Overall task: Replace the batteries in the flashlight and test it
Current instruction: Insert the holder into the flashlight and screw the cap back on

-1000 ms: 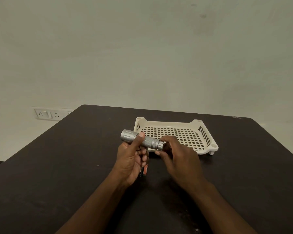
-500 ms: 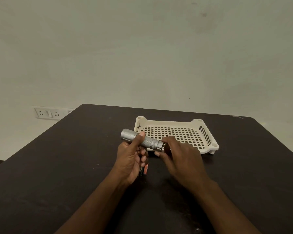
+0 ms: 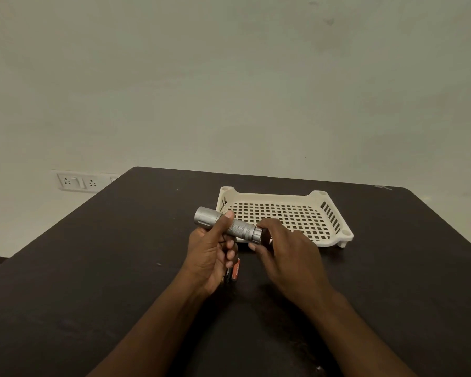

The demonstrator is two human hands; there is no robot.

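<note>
Left hand (image 3: 212, 250) clamped around flashlight (image 3: 227, 225) barrel, mid-frame above counter (image 3: 93, 268); right hand (image 3: 286, 248) pinching tail cap (image 3: 257, 234); batteries (image 3: 233, 272) lie below left hand; risk: cap cross-threads if turned tilted, or slips free and rolls off.

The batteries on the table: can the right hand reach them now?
Probably yes. The batteries lie on the table just under the left hand, beside the right hand, but its fingers are at the flashlight tail.
</note>
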